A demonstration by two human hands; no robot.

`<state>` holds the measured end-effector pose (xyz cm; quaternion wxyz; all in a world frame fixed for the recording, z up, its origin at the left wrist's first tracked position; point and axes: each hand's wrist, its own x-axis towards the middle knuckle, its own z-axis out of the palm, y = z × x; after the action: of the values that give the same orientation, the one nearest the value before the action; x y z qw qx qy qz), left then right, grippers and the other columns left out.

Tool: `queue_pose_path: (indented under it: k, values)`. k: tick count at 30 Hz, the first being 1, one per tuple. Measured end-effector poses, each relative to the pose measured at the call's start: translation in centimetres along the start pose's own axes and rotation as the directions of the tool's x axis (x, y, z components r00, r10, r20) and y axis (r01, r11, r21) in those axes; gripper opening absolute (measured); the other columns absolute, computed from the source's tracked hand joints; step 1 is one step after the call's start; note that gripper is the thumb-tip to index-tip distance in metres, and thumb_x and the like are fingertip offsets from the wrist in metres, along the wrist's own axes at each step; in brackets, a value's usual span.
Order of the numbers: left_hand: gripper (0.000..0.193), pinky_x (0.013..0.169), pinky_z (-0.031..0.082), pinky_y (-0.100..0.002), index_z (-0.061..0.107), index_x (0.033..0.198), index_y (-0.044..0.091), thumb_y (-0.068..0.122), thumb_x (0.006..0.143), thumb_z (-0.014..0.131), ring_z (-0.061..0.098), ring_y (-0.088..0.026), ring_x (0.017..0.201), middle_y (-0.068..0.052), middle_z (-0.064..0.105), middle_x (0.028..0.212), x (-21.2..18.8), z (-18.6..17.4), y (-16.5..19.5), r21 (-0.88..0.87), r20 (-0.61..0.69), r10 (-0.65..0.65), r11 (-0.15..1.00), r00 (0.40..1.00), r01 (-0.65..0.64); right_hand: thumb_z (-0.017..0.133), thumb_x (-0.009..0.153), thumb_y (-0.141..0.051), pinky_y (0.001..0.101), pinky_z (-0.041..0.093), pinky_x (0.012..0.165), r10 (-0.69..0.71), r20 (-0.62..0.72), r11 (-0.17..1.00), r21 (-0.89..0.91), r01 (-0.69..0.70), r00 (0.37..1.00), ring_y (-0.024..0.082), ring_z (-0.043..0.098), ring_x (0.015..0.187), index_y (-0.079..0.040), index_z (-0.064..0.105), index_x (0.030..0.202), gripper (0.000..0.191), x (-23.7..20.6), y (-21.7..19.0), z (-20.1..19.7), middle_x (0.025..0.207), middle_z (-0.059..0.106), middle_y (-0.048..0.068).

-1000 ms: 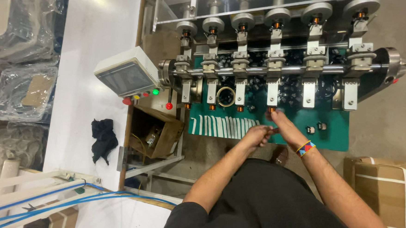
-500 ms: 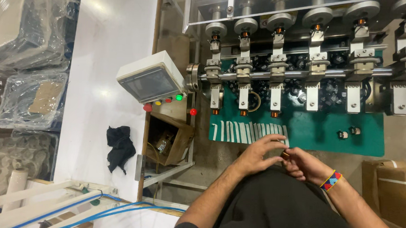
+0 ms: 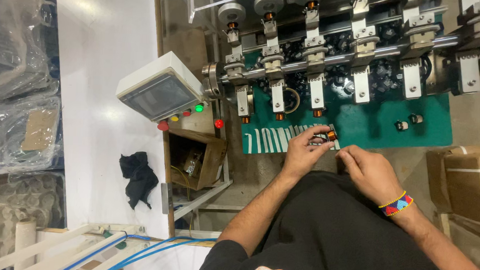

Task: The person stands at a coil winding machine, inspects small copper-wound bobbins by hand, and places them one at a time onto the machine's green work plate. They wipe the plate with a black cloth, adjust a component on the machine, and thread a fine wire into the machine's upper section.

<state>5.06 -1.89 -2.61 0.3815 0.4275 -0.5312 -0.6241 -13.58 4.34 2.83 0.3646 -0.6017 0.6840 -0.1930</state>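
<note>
My left hand [image 3: 304,150] pinches a small copper-wound coil bobbin [image 3: 327,136] at the front edge of a green mat [image 3: 377,126]. Just to its right, my right hand [image 3: 367,170], with a beaded bracelet at the wrist, has its fingers curled with the tips near the bobbin; whether they hold anything is unclear. White tape strips [image 3: 275,139] lie in a row on the mat beside my left hand. Above stands a winding machine [image 3: 337,58] with several spindles, some carrying copper coils. Two small bobbins [image 3: 408,122] rest on the mat to the right.
A control box [image 3: 156,89] with a screen and coloured buttons hangs left of the machine. Below it is an open cardboard box [image 3: 195,160] with parts. A black cloth [image 3: 138,176] lies on the white surface. Taped cartons [image 3: 470,180] stand at right. Blue hoses [image 3: 135,247] run bottom left.
The view has shifted, so the machine sits further right in the frame. My hands have stayed together at the mat's front edge, with the left still on the bobbin.
</note>
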Motion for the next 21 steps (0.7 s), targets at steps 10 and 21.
queue_pose_path:
  k: [10, 21]
  values:
    - [0.039, 0.08, 0.058, -0.027, 0.068, 0.127, -0.002, 0.004, 0.091, 0.079, 0.071, -0.015, 0.09, -0.015, 0.075, 0.113, 0.2, 0.6, -0.3, 0.338, 0.192, -0.26, 0.923, 0.946, 0.185, 0.056, 0.098, -0.029, 0.0472, 0.051, 0.063, -0.224, 0.013, 0.973, -0.053, 0.224, 0.975, 0.038, 0.068, 0.076, -0.009, 0.069, 0.098, 0.024, 3.8, 3.2, -2.9, 0.08, 0.071, 0.015]
    - [0.047, 0.081, 0.059, -0.027, 0.053, 0.137, -0.002, 0.003, 0.094, 0.071, 0.071, -0.017, 0.1, -0.013, 0.066, 0.121, -0.2, 7.0, -4.3, -0.574, -0.167, -0.265, 0.809, 0.95, 0.125, 0.057, 0.099, -0.027, 0.0355, 0.057, 0.061, -0.333, 0.31, 0.924, 0.296, 0.243, 0.89, 0.018, 0.074, 0.063, -0.01, 0.075, 0.103, 0.026, 3.4, 5.1, -1.8, 0.074, 0.077, 0.007]
